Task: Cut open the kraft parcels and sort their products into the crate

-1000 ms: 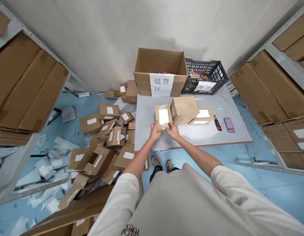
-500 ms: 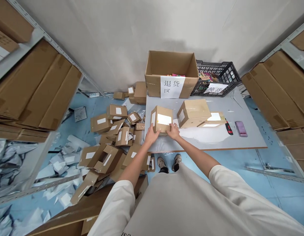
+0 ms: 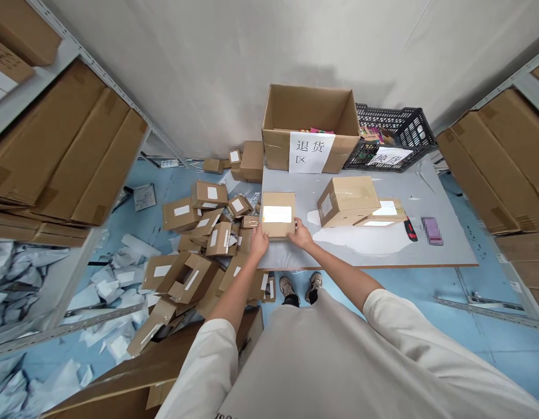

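Observation:
Both of my hands grip a small cardboard box [image 3: 278, 230] with a white label on its upper face, at the left end of the table [image 3: 291, 259]. My left hand [image 3: 259, 241] is closed on the box's near left edge. On the near right edge, my right hand [image 3: 301, 234] holds it too, thumb and fingers against the side. To the right stands a larger cardboard box [image 3: 350, 198]. A flatter labelled box [image 3: 393, 210] lies partly behind that one, beside a red and black box cutter [image 3: 410, 228].
A big open carton [image 3: 271, 148] with a paper sign and a black plastic crate [image 3: 420, 134] stand along the table's back. Many used boxes [image 3: 195, 279] are heaped on the floor at left. Shelves of cartons [image 3: 504, 169] flank both sides. A purple object [image 3: 432, 230] lies at right.
The held box has shifted left and turned, its labelled face now squarer to me. Both hands have moved left with it, and the view has shifted slightly.

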The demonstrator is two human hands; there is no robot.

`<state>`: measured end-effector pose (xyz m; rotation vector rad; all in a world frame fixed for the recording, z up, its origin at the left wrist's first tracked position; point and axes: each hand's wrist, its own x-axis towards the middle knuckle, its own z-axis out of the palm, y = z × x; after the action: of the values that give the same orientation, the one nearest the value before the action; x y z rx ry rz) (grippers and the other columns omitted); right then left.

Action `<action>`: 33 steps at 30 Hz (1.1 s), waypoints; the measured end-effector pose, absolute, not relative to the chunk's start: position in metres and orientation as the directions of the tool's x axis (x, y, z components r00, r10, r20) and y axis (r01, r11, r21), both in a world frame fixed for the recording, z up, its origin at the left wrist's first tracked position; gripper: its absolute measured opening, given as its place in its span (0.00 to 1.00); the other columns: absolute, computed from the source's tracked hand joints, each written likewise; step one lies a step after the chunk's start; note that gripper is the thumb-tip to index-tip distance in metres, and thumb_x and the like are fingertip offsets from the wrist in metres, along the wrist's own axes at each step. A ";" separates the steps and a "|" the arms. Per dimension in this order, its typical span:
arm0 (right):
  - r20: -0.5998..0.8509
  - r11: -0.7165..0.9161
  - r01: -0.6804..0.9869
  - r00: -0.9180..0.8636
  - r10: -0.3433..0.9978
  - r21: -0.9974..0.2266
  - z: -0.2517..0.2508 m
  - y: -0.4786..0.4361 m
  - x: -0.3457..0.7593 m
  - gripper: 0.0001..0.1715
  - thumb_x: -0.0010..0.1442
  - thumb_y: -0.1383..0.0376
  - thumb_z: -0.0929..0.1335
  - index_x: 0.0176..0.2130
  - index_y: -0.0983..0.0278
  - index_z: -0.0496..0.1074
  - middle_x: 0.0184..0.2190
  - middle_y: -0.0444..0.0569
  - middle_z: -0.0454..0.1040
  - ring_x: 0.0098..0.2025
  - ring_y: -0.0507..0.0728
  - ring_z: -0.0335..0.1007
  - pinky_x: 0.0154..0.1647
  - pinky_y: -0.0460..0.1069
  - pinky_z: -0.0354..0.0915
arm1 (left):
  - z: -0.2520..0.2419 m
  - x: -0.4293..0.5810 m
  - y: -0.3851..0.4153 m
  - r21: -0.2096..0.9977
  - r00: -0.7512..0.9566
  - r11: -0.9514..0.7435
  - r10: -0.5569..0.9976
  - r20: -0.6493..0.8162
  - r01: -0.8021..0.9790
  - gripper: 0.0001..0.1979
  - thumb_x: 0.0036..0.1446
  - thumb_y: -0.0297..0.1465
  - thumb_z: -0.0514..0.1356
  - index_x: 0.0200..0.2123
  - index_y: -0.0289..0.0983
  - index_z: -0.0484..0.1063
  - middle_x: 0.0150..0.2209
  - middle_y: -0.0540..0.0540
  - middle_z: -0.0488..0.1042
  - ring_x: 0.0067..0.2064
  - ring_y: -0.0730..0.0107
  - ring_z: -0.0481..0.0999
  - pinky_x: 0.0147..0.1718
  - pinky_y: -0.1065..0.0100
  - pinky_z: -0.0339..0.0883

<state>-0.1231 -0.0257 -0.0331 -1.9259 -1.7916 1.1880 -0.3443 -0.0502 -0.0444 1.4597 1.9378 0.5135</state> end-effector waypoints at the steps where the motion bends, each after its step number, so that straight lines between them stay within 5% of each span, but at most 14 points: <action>1: -0.375 -0.189 0.718 -0.108 0.921 -0.670 -0.031 -0.025 -0.122 0.48 0.66 0.61 0.71 0.78 0.65 0.55 0.68 0.65 0.74 0.65 0.70 0.76 0.69 0.65 0.70 | -0.043 -0.344 -0.048 0.640 -0.178 0.308 0.949 -0.261 0.704 0.32 0.68 0.29 0.57 0.74 0.32 0.63 0.68 0.25 0.71 0.71 0.38 0.72 0.70 0.42 0.67; 8: 0.060 0.200 0.682 -0.223 0.973 -0.703 0.018 -0.009 -0.051 0.29 0.72 0.58 0.68 0.68 0.61 0.73 0.74 0.62 0.67 0.76 0.68 0.63 0.80 0.66 0.57 | -0.015 -0.294 -0.021 0.643 -0.032 0.042 0.999 -0.027 0.764 0.34 0.67 0.28 0.57 0.75 0.39 0.64 0.75 0.29 0.63 0.75 0.38 0.65 0.72 0.37 0.63; 12: 0.232 0.250 0.698 -0.123 0.965 -0.671 0.052 0.018 0.032 0.25 0.73 0.57 0.67 0.64 0.59 0.76 0.71 0.61 0.70 0.76 0.69 0.62 0.80 0.67 0.57 | 0.009 -0.225 0.008 0.699 0.127 -0.128 0.991 0.054 0.704 0.28 0.71 0.33 0.57 0.72 0.38 0.68 0.72 0.29 0.66 0.75 0.41 0.65 0.73 0.40 0.63; 20: 0.129 -0.069 0.741 0.207 0.970 -0.668 0.050 0.068 0.170 0.34 0.64 0.56 0.67 0.67 0.62 0.72 0.70 0.64 0.69 0.73 0.74 0.62 0.76 0.73 0.60 | 0.043 -0.105 0.062 0.758 0.216 -0.222 0.970 0.110 0.614 0.29 0.72 0.35 0.57 0.73 0.38 0.65 0.71 0.31 0.69 0.75 0.45 0.66 0.75 0.43 0.60; 27: -0.149 -0.164 0.570 0.073 0.986 -0.805 0.035 0.100 0.202 0.49 0.63 0.55 0.70 0.77 0.64 0.59 0.66 0.61 0.77 0.61 0.70 0.78 0.69 0.67 0.71 | 0.045 -0.062 0.095 0.761 0.007 0.043 0.998 -0.062 0.648 0.40 0.67 0.33 0.61 0.79 0.36 0.56 0.72 0.31 0.72 0.73 0.41 0.71 0.74 0.43 0.62; 33: -0.089 -0.041 0.517 -0.069 0.994 -0.855 0.035 0.097 0.196 0.59 0.62 0.57 0.72 0.83 0.61 0.49 0.63 0.58 0.80 0.59 0.69 0.79 0.67 0.65 0.72 | 0.052 -0.072 0.080 0.751 -0.056 0.063 0.998 -0.034 0.658 0.50 0.66 0.30 0.63 0.84 0.41 0.42 0.72 0.36 0.71 0.70 0.44 0.74 0.70 0.45 0.68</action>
<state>0.1962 0.0969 0.0349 -1.6094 -1.6403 1.0231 -0.0717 0.0801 0.0522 1.6521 1.7752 0.7684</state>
